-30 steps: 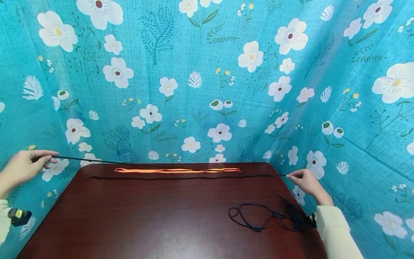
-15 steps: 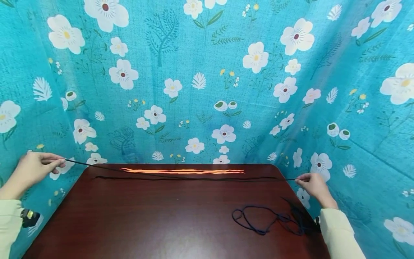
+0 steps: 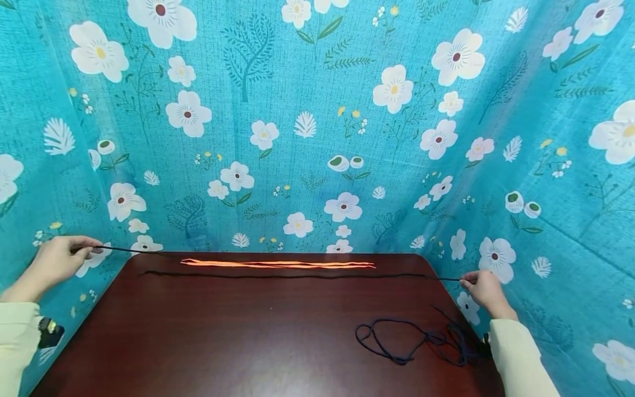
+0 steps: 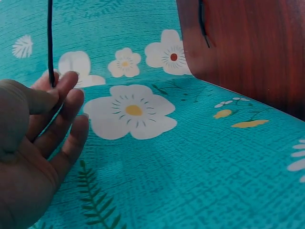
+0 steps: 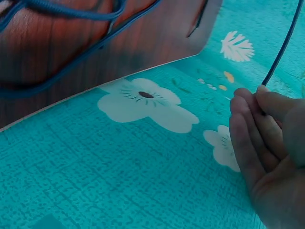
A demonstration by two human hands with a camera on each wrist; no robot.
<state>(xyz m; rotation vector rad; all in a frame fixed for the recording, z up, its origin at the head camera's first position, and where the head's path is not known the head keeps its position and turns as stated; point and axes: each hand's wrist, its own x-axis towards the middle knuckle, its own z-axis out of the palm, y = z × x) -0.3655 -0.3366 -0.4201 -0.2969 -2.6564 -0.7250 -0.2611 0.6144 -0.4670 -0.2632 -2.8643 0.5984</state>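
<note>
A thin black cord (image 4: 50,43) stretches between both hands across the back of the table. My left hand (image 3: 62,262), past the table's left edge, pinches one end between thumb and fingertips. Beyond the right edge, my right hand (image 3: 488,289) pinches the other end (image 5: 281,55) the same way. In the head view the held cord's middle is hard to tell against the dark wood. A second black cord (image 3: 238,275) lies nearly straight along the table. Behind it, bright orange laces (image 3: 278,264) lie side by side.
A loosely looped dark blue cord (image 3: 397,320) lies on the dark red-brown table (image 3: 223,342), near its right edge. Blue flowered cloth (image 3: 297,165) hangs behind the table and along both sides.
My right hand has shifted right and lower, still pinching the cord. Since half a second ago my left hand has dipped slightly. The head view has turned a little.
</note>
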